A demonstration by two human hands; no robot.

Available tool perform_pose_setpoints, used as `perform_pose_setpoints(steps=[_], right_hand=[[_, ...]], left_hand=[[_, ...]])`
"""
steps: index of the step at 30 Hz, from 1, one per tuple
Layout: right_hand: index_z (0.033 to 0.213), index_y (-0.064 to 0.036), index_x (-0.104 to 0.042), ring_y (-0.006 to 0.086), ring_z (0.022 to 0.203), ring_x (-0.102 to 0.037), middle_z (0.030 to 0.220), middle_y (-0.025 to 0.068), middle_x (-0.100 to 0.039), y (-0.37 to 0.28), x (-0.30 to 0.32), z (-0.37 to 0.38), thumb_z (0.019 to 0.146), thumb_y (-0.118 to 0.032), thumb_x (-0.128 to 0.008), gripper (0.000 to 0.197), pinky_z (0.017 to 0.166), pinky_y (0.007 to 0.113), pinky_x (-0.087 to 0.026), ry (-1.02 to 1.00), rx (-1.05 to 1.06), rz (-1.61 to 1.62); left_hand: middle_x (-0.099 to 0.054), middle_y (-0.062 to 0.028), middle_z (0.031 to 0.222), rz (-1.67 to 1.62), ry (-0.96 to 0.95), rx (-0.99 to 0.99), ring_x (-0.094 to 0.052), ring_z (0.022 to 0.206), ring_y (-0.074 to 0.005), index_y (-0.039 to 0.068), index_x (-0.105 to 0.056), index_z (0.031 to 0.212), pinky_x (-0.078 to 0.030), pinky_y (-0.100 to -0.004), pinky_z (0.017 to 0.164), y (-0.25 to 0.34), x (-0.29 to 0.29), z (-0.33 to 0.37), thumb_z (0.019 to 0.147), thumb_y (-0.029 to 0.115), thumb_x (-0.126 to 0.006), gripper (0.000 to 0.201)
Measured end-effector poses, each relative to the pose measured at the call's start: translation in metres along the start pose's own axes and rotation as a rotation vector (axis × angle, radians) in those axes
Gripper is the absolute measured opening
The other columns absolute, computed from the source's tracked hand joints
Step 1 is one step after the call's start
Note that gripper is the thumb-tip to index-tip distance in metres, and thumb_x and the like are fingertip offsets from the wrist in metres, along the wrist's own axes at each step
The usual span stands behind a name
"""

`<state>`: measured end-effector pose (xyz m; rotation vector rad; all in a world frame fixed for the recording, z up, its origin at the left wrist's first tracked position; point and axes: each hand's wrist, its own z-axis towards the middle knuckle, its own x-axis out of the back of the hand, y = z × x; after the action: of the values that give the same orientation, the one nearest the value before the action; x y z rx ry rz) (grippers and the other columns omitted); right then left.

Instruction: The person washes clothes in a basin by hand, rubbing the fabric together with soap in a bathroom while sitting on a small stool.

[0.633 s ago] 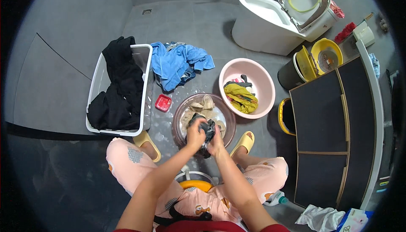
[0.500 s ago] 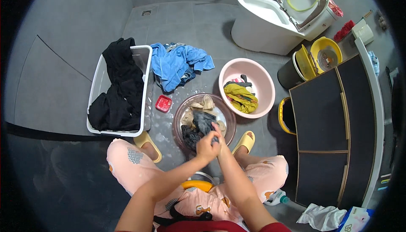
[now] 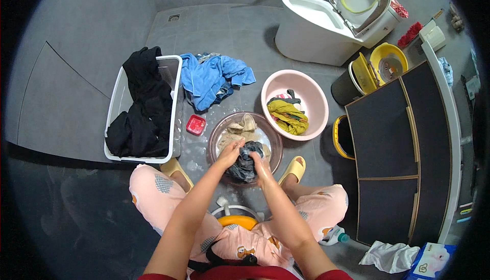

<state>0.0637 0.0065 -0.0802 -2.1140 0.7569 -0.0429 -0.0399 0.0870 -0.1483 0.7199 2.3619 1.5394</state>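
Between my feet stands a translucent brownish basin [image 3: 212, 142] with beige wet cloth [image 3: 244, 125] and some whitish water in it. A dark grey-black wet garment [image 3: 243, 166] is bunched up over the basin's near part. My left hand [image 3: 229, 153] grips this garment at its upper left, fingers closed. My right hand [image 3: 262, 169] is closed on its right side, with part of the fingers hidden by the cloth. Left of the basin lies a small red soap dish [image 3: 196, 125] with pale matter inside.
A white-rimmed clear tub [image 3: 176, 106] on the left holds black clothes [image 3: 145, 111]. Blue clothes [image 3: 212, 78] lie on the floor behind. A pink basin [image 3: 320, 96] with a mustard garment [image 3: 288, 116] stands right. Beyond are a toilet [image 3: 311, 35], a yellow-rimmed bucket [image 3: 337, 139] and a dark cabinet [image 3: 383, 142].
My hands were close together, wringing or squeezing the dark garment near the basin's right edge. Now they are apart, one at each side of it, and the garment is bunched wider.
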Motion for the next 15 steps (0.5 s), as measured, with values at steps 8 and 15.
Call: perform_pose_setpoints(steps=[8,15], right_hand=[[0.105,-0.0067,-0.050,0.0245,0.091,-0.056,0.099,0.0083,-0.057,0.004,0.036,0.017,0.079,-0.035,-0.050,0.038,0.083,0.039,-0.043,0.096,-0.123,0.610],[0.096,-0.0085,-0.056,0.0244,0.085,-0.057,0.092,0.0076,-0.060,0.013,0.032,0.026,0.081,-0.045,-0.042,0.042,0.081,0.039,-0.044,-0.227,-0.313,0.756]], left_hand=[[-0.057,-0.0101,0.082,0.260,0.106,-0.340,-0.053,0.075,-0.0159,0.001,-0.042,0.055,-0.041,-0.0261,0.061,0.035,0.020,-0.014,0.065,0.011,-0.063,0.026],[-0.056,-0.0122,0.081,0.018,0.106,-0.323,-0.053,0.070,-0.0170,0.002,-0.041,0.057,-0.040,-0.0297,0.059,0.034,-0.020,-0.040,0.064,0.007,-0.054,0.016]])
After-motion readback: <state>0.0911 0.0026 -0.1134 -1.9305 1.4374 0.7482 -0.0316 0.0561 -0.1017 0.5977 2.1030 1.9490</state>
